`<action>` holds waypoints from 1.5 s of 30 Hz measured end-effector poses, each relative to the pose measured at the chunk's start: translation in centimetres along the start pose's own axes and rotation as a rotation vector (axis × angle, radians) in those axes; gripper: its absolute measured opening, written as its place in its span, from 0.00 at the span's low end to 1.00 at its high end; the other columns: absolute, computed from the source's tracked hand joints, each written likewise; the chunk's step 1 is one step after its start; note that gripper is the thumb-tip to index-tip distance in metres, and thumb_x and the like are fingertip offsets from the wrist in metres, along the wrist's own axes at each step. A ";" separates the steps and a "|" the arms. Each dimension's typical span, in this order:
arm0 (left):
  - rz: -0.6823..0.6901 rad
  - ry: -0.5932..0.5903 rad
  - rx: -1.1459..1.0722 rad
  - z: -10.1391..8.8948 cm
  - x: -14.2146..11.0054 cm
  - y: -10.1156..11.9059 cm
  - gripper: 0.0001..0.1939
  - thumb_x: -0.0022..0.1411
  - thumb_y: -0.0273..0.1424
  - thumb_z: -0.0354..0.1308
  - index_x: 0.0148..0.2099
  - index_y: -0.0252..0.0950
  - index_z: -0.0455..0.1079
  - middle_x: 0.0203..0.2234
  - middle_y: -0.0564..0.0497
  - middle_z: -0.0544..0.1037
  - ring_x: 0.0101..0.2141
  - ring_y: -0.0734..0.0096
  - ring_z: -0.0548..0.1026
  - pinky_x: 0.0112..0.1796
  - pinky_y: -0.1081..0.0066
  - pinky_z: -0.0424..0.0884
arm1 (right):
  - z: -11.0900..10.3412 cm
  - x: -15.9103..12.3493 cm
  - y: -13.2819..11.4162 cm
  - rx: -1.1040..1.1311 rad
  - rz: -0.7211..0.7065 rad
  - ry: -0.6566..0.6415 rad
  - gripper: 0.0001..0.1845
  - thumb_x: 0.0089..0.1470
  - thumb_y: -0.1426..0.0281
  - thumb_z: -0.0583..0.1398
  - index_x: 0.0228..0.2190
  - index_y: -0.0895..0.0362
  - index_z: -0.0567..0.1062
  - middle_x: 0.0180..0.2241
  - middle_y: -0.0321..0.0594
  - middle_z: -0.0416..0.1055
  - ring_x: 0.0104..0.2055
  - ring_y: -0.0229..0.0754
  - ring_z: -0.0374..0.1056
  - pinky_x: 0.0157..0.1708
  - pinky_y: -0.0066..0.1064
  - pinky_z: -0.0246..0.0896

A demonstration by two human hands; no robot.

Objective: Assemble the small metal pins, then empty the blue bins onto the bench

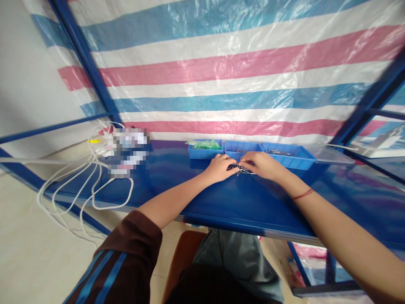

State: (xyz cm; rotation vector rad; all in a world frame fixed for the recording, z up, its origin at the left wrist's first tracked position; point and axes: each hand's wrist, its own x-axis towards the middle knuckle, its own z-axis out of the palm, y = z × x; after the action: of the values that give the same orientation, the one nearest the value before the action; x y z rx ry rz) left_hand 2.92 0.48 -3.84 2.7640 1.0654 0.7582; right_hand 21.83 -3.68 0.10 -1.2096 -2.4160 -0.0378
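Over the blue table, my left hand (220,167) and my right hand (260,164) meet with their fingertips close together. Between them is a small bunch of slim, shiny metal pieces (242,170), some silver and some dark; their exact kind is too small to tell. The fingers of both hands are bent and closed at this bunch. Just behind the hands stand three blue bins. The left bin (198,154) holds green plastic packets (207,145). Thin metal pieces lie in the middle bin (232,146) and in the right bin (294,162); my right hand partly hides both.
White cables (95,181) loop over the left end of the blue table (152,188), beside a blurred-out object (128,152). A clear plastic lid or tray (335,155) lies right of the bins. Blue frame posts (85,63) and a striped sheet (221,71) stand behind.
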 end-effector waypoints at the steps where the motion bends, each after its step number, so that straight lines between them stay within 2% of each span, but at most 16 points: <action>1: -0.003 0.016 -0.026 0.0 0.1 0.1 0.17 0.61 0.43 0.55 0.46 0.39 0.74 0.40 0.47 0.74 0.44 0.60 0.69 0.47 0.60 0.65 | -0.2 0.0 -0.4 0.025 0.001 0.063 0.15 0.58 0.63 0.54 0.28 0.57 0.76 0.30 0.43 0.75 0.30 0.42 0.69 0.32 0.32 0.60; 5: 0.041 0.077 -0.238 -0.2 0.6 0.7 0.13 0.61 0.38 0.57 0.45 0.37 0.74 0.40 0.47 0.78 0.45 0.62 0.72 0.49 0.61 0.65 | -0.3 0.3 -1.9 0.190 0.063 0.270 0.17 0.57 0.58 0.56 0.29 0.57 0.77 0.30 0.42 0.76 0.27 0.39 0.68 0.30 0.30 0.61; 10: 0.052 0.155 -0.495 -0.3 0.8 0.8 0.10 0.61 0.34 0.56 0.39 0.34 0.75 0.38 0.47 0.80 0.41 0.66 0.75 0.45 0.67 0.68 | 0.2 0.6 -2.7 0.368 0.197 0.384 0.21 0.53 0.53 0.57 0.30 0.58 0.78 0.30 0.43 0.77 0.29 0.41 0.70 0.30 0.32 0.62; 18: -0.005 0.129 -0.551 -0.7 0.7 0.9 0.10 0.62 0.34 0.56 0.39 0.34 0.74 0.39 0.48 0.79 0.41 0.67 0.75 0.42 0.70 0.69 | 0.3 0.7 -2.5 0.432 0.260 0.374 0.21 0.51 0.53 0.59 0.32 0.59 0.78 0.30 0.44 0.77 0.32 0.43 0.71 0.31 0.33 0.64; 22: -0.019 0.128 -0.531 -0.8 0.6 0.9 0.10 0.63 0.33 0.54 0.42 0.34 0.73 0.40 0.47 0.78 0.42 0.66 0.74 0.41 0.69 0.69 | 0.3 0.6 -2.2 0.365 0.194 0.368 0.19 0.52 0.55 0.59 0.32 0.58 0.78 0.31 0.44 0.76 0.31 0.42 0.69 0.30 0.32 0.62; 27: -0.131 0.250 -0.467 -1.1 0.4 0.8 0.08 0.61 0.34 0.57 0.39 0.34 0.72 0.37 0.49 0.77 0.40 0.68 0.73 0.43 0.68 0.68 | 0.0 0.5 -2.2 0.266 0.137 0.369 0.17 0.55 0.58 0.56 0.33 0.58 0.78 0.31 0.44 0.75 0.29 0.40 0.67 0.28 0.31 0.62; 30: -0.128 0.286 -0.421 -1.3 0.3 0.5 0.09 0.60 0.35 0.57 0.39 0.35 0.72 0.37 0.49 0.76 0.40 0.69 0.73 0.44 0.68 0.68 | -0.2 0.5 -2.0 0.198 0.141 0.297 0.17 0.56 0.59 0.55 0.32 0.57 0.77 0.33 0.44 0.76 0.30 0.42 0.69 0.31 0.32 0.62; 32: -0.095 0.256 -0.357 -1.3 0.3 0.2 0.12 0.60 0.36 0.57 0.43 0.36 0.71 0.37 0.48 0.76 0.41 0.68 0.73 0.45 0.66 0.68 | -0.6 0.4 -1.5 0.135 0.151 0.247 0.17 0.57 0.60 0.53 0.30 0.57 0.77 0.34 0.44 0.76 0.31 0.43 0.69 0.32 0.33 0.62; 34: -0.068 0.191 -0.271 -1.2 0.2 -0.1 0.19 0.60 0.39 0.57 0.51 0.36 0.69 0.40 0.47 0.76 0.43 0.65 0.71 0.48 0.63 0.66 | -1.4 0.1 -0.5 0.042 0.212 0.283 0.17 0.57 0.61 0.53 0.29 0.57 0.77 0.33 0.46 0.77 0.31 0.45 0.70 0.34 0.35 0.62; 37: -0.042 0.023 -0.136 -1.0 0.0 -0.2 0.24 0.60 0.44 0.56 0.56 0.39 0.66 0.45 0.46 0.73 0.49 0.60 0.68 0.50 0.59 0.63 | -3.1 -0.9 1.7 -0.135 0.394 0.429 0.17 0.56 0.62 0.53 0.30 0.58 0.77 0.33 0.50 0.76 0.33 0.48 0.70 0.35 0.36 0.60; 39: -0.021 -0.101 -0.066 -1.0 -0.2 -0.1 0.22 0.60 0.46 0.54 0.54 0.43 0.69 0.48 0.47 0.71 0.51 0.57 0.66 0.50 0.57 0.63 | -4.0 -1.8 3.4 -0.233 0.539 0.442 0.18 0.56 0.62 0.52 0.32 0.60 0.78 0.34 0.54 0.76 0.35 0.51 0.70 0.35 0.36 0.58; 42: -0.007 -0.196 -0.018 -1.4 -0.4 0.3 0.18 0.62 0.44 0.53 0.51 0.46 0.71 0.49 0.49 0.71 0.51 0.56 0.66 0.50 0.56 0.62 | -4.4 -3.1 5.2 -0.343 0.764 0.291 0.21 0.55 0.62 0.52 0.35 0.63 0.79 0.37 0.61 0.75 0.38 0.57 0.69 0.35 0.40 0.57; 44: -0.003 -0.200 -0.019 -1.6 -0.4 0.5 0.15 0.63 0.40 0.52 0.50 0.45 0.72 0.48 0.49 0.72 0.50 0.58 0.68 0.49 0.59 0.63 | -4.2 -3.6 5.7 -0.407 0.826 0.219 0.23 0.55 0.60 0.52 0.39 0.63 0.78 0.41 0.64 0.73 0.42 0.62 0.68 0.36 0.45 0.57; 45: 0.007 -0.189 -0.025 -1.7 -0.4 0.5 0.14 0.63 0.39 0.53 0.49 0.44 0.73 0.47 0.49 0.73 0.49 0.60 0.69 0.48 0.61 0.64 | -4.1 -3.6 5.7 -0.434 0.826 0.227 0.24 0.55 0.59 0.52 0.41 0.63 0.78 0.42 0.65 0.73 0.44 0.64 0.67 0.36 0.47 0.57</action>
State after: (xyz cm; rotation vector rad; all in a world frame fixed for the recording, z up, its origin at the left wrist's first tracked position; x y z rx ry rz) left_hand 2.14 -0.32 -2.45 2.7526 1.0030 0.4941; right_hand 29.61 -3.74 1.40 -2.1716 -1.6019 -0.4333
